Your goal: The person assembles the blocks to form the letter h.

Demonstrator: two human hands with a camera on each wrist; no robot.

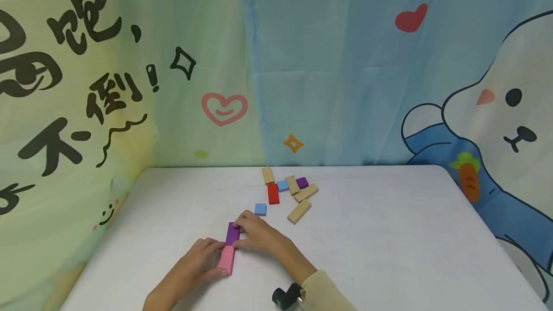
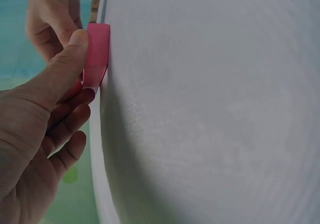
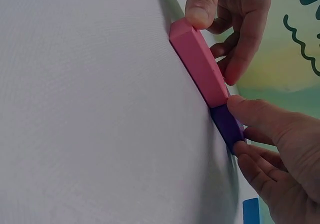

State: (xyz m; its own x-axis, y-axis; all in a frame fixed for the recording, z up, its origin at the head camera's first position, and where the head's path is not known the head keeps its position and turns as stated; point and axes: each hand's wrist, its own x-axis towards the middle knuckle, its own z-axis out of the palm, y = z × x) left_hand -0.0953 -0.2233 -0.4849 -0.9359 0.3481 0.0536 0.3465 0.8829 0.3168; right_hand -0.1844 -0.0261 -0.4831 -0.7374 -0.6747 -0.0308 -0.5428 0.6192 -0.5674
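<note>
At far end of pink block [image 1: 227, 259]: purple block [image 1: 232, 235], end to end, apparently touching. Left of pink block: left hand [image 1: 196, 263], thumb and fingers pinching it lengthwise. Right of and beyond pink block: right hand [image 1: 258, 233], pinching purple block. Grips presumably keep both aligned.

Extends the left hand [image 1: 196, 259] from seven o'clock, with left forearm [image 1: 164, 294] slanting toward two, and pinches with left thumb [image 1: 217, 273] and forefinger [image 1: 217, 245] both aimed at three, remaining fingers [image 2: 71, 150] bent. Holds the right hand [image 1: 261, 233] at two o'clock from the left, near but apart, with right forearm [image 1: 299, 262] slanting toward ten out of a cream sleeve [image 1: 329, 294]. Pinches with right thumb [image 1: 243, 244] toward nine, fingertips [image 1: 237, 225] toward eight.
</note>
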